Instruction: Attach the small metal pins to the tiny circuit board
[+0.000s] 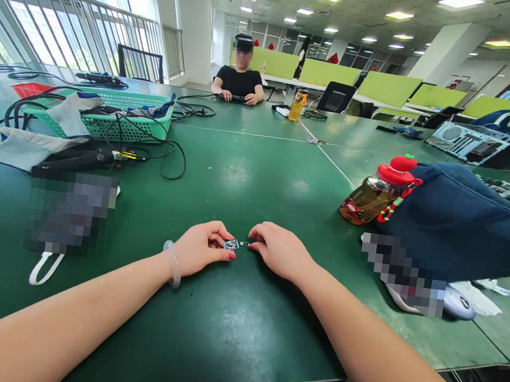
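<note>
Over the green table (178,206), my left hand (200,246) pinches a small flat piece with a black-and-white pattern (231,245) between thumb and fingers. Its exact kind is too small to make out. My right hand (281,251) is closed at the fingertips on one end of a tiny pale frame-like piece with a dark middle (245,244), which looks like a SIM tray. The two pieces lie close together, the tiny one pointing at the patterned one; whether they touch I cannot tell. A translucent bangle (172,264) circles my left wrist.
At left stand a green basket (127,121) with cables and gloves, and a blurred dark phone-like object (71,214). At right are a red-lidded bottle (370,193), a navy bag (471,226) and a mouse (459,304). A person (239,79) sits opposite.
</note>
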### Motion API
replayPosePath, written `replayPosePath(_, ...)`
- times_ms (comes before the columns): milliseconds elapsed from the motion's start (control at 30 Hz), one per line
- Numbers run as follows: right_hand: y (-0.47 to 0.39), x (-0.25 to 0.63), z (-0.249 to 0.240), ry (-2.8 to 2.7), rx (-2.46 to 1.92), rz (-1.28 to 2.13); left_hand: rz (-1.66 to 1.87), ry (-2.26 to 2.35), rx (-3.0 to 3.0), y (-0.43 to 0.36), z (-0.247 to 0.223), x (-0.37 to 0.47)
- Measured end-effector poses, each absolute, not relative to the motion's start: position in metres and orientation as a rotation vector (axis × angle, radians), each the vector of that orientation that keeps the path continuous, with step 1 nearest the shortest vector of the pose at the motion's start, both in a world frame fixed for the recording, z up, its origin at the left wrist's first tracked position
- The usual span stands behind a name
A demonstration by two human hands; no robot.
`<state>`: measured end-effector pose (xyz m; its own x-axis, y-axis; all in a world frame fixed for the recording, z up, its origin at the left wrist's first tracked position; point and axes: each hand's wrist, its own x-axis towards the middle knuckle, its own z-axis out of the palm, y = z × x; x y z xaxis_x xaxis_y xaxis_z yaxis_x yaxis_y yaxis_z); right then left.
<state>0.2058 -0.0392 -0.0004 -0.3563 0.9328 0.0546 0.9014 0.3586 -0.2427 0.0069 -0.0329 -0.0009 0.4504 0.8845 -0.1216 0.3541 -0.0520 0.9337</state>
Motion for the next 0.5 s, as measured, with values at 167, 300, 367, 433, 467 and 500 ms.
replayPosePath(167,-0.0419,0.1974,-0.0019,-2.515,-1.660,0.174,0.611,1.111,1.646,-0.0325,-0.0016,0.0070)
replayPosePath(300,-0.0409,0.1986,-0.0027,-2.515,-1.679,0.151,0.600,1.113,1.659,-0.0322,-0.0025,0.0062)
replayPosePath(367,-0.0408,0.2002,-0.0026,-2.520,-1.679,0.129,0.601,1.104,1.659,-0.0323,-0.0027,0.0058)
replayPosePath(433,-0.0412,0.2007,-0.0023,-2.537,-1.673,0.091,0.606,1.098,1.658,-0.0325,-0.0023,0.0058)
replayPosePath(467,-0.0415,0.2004,-0.0020,-2.550,-1.671,0.069,0.606,1.097,1.656,-0.0327,-0.0018,0.0060)
replayPosePath(500,-0.0419,0.1996,-0.0017,-2.566,-1.666,0.049,0.606,1.098,1.653,-0.0329,-0.0013,0.0062)
